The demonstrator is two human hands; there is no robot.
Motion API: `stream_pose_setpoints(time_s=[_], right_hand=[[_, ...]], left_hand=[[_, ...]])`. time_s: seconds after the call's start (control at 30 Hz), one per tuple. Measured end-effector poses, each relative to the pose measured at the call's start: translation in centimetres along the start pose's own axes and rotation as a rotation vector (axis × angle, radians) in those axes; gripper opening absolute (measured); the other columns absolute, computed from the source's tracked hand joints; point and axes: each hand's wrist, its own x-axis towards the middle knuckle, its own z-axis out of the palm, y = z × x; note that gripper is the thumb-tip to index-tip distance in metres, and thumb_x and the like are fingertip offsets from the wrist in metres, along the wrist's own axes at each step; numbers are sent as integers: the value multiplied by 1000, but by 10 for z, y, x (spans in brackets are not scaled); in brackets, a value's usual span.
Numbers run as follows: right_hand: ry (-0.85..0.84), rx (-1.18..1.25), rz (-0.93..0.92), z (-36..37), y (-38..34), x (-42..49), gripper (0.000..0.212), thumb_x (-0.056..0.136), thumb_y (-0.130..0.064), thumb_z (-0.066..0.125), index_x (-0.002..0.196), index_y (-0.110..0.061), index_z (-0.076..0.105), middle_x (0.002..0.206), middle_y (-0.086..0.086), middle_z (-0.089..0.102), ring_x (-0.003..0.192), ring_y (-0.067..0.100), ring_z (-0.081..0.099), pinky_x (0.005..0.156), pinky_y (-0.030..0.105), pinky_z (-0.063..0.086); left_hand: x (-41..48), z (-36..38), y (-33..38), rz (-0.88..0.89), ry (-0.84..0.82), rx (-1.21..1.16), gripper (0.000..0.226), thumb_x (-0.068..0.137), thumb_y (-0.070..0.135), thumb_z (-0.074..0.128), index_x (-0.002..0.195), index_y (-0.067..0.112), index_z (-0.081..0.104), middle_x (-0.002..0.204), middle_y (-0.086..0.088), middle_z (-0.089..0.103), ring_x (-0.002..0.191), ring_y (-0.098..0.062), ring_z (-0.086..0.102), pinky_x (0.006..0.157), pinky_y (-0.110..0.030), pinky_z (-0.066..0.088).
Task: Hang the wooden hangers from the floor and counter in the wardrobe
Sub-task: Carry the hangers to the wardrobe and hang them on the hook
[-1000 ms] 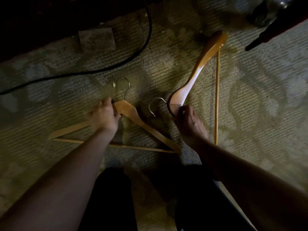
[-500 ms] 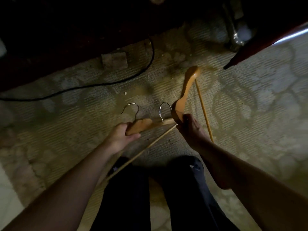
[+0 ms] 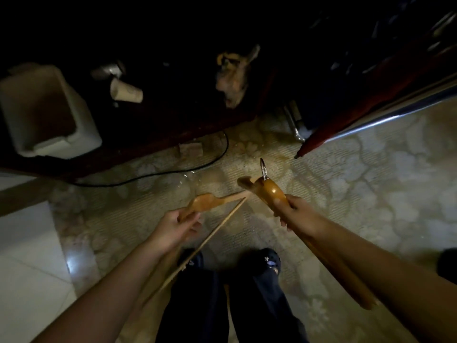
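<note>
Honey-coloured wood fills both hands. The left grip [image 3: 173,225] is clenched round the neck of a pale wooden hanger with a thin crossbar [image 3: 210,201]. The right grip [image 3: 294,211] is wrapped round the thick shoulder of a glossier wooden hanger [image 3: 269,191], whose steel hook [image 3: 263,168] points away from the person. Both hangers are held in the air above the patterned beige carpet [image 3: 358,194], and no wardrobe is in view. Their near ends overlap in the view, so they may well knock or tangle while being carried. The pale hanger's crossbar trails back beside the dark trousers [image 3: 197,305] and could catch there, and the dim light makes such a snag harder to notice. That hanger's own hook is too blurred to place. Compared with half a second ago, both hangers have risen clear of the carpet. The view has climbed to take in a white plastic bin [image 3: 42,112], and the glossier hanger has turned so that its hook now faces forward.
</note>
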Motion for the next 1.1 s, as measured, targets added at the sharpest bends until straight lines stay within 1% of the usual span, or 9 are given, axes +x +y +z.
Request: stream_pose_setpoints(time_s=[0.13, 0.23, 0.33, 0.4, 0.5, 0.63, 0.8, 0.93, 1.1], right_hand=[[-83, 142, 2, -20, -45, -54, 21, 97, -35, 40, 102, -22, 55, 82, 5, 60, 61, 11, 55, 57, 24, 49], [-92, 111, -13, -31, -82, -98, 24, 97, -33, 39, 111, -19, 53, 81, 6, 58, 61, 11, 54, 54, 21, 48], [-104, 56, -46, -37, -115, -140, 22, 97, -33, 40, 107, -19, 54, 77, 6, 56, 59, 12, 52, 54, 23, 46], [-119, 3, -55, -39, -135, -169, 25, 97, -35, 40, 108, -18, 54, 75, 6, 57, 58, 12, 53, 57, 26, 47], [-159, -21, -59, -39, -165, -211, 19, 98, -33, 36, 103, -24, 52, 75, 5, 55, 61, 12, 52, 55, 20, 47], [-173, -70, -57, -27, -199, -262, 20, 99, -33, 33, 98, -26, 52, 77, 6, 56, 64, 13, 53, 55, 18, 47], [-197, -92, -34, 7, -225, -297, 24, 98, -37, 34, 102, -22, 53, 82, 10, 56, 69, 17, 54, 61, 26, 47], [-218, -190, -94, 40, -249, -310, 27, 97, -36, 36, 108, -20, 53, 90, 12, 58, 76, 21, 56, 68, 29, 48], [-266, -275, -157, 74, -284, -315, 25, 98, -32, 37, 107, -15, 53, 90, 11, 57, 77, 22, 55, 68, 29, 47]], left_hand=[[-61, -14, 44, 103, -53, 101, 14, 90, 8, 56, 78, 14, 56, 64, -1, 62, 46, -2, 61, 45, -10, 45], [-104, -31, 71, 54, -43, 59, 11, 93, 18, 53, 83, 14, 56, 69, -2, 58, 45, -3, 59, 44, -13, 46], [-148, -50, 95, -5, -66, -12, 17, 94, 25, 49, 86, 12, 57, 71, -3, 57, 52, -10, 56, 48, -21, 44], [-180, -63, 106, -26, -73, -65, 21, 95, 27, 47, 87, 11, 57, 70, -3, 55, 55, -13, 53, 47, -21, 42], [-226, -81, 117, -35, -58, -104, 25, 96, 31, 44, 90, 11, 58, 71, -2, 55, 56, -12, 51, 44, -18, 41], [-285, -105, 115, -24, -24, -96, 26, 97, 31, 40, 91, 13, 58, 75, -1, 55, 59, -11, 51, 44, -16, 40], [-344, -139, 102, -21, 11, -128, 26, 98, 34, 37, 93, 17, 56, 79, 0, 57, 65, -11, 54, 52, -18, 43], [-371, -160, 83, 10, 70, -156, 20, 98, 32, 38, 90, 21, 53, 78, -1, 56, 64, -11, 53, 52, -18, 43], [-392, -172, 53, -5, 211, -263, 19, 98, 33, 40, 92, 22, 54, 78, 0, 56, 65, -12, 54, 53, -19, 41]])
